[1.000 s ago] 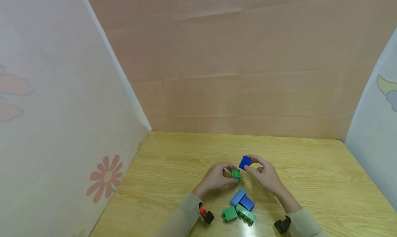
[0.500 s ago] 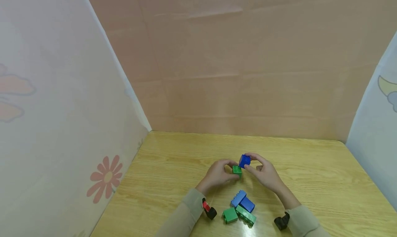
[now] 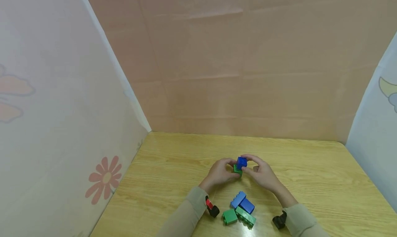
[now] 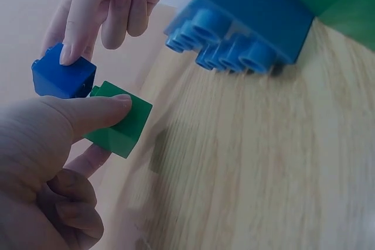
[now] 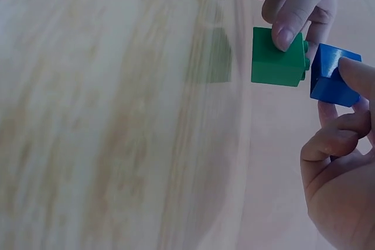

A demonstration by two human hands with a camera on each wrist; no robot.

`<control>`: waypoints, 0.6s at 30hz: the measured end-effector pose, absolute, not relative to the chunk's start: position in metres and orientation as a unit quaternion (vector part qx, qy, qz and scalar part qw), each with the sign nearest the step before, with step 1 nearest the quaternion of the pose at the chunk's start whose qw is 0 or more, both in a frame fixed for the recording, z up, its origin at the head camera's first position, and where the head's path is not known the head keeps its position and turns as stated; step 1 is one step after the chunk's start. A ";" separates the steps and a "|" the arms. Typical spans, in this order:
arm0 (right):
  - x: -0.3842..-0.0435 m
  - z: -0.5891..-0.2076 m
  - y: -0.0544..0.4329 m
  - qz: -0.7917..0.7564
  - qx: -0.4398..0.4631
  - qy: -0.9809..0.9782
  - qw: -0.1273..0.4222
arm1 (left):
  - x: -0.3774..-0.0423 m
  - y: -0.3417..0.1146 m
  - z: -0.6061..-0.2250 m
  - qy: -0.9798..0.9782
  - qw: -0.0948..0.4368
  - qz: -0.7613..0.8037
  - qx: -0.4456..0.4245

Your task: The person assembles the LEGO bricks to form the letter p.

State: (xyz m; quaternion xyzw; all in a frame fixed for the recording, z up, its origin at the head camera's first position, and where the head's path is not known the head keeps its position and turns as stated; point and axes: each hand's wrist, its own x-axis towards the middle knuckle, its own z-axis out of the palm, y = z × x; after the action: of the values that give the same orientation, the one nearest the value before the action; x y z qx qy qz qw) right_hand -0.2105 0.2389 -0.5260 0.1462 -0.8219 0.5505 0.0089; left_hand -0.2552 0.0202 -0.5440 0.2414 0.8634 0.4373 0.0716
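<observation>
My left hand [image 3: 219, 173] pinches a square green building block [image 5: 274, 57] between thumb and fingers, its studs turned up toward the blue one. Right above it, my right hand [image 3: 263, 174] pinches a square blue building block [image 3: 242, 162] by its sides. In the right wrist view a narrow gap shows between the green studs and the tilted blue block [image 5: 335, 75]. From the left wrist camera, the blue block [image 4: 63, 73] sits against the studded end of the green block [image 4: 122, 120]. Both blocks are held above the table.
Nearer the person, on the wooden table [image 3: 173, 154], lie a light blue block [image 3: 238, 199], a darker blue block [image 3: 247, 206], a long green block [image 3: 245, 216] and a smaller green block [image 3: 230, 217]. A brown wall stands behind, with pale patterned panels at the sides.
The blue block has moved left and slightly down, over the green block's studs, and its tilt has changed. The left hand has lifted the green block a little. The blocks on the table stay put.
</observation>
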 end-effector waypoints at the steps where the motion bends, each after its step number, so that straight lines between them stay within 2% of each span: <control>1: -0.211 -0.527 0.239 0.548 0.149 -0.823 0.010 | -0.255 0.021 -0.544 0.864 0.073 0.438 0.239; 18: -0.217 -0.534 0.238 0.525 0.139 -0.839 -0.014 | -0.260 0.025 -0.552 0.867 0.077 0.434 0.231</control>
State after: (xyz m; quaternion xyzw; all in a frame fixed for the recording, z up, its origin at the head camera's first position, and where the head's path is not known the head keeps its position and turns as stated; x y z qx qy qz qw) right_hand -0.2172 0.2378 -0.5345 0.1391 -0.8393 0.5253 -0.0135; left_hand -0.2595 0.0246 -0.5517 0.2305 0.8674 0.4343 0.0766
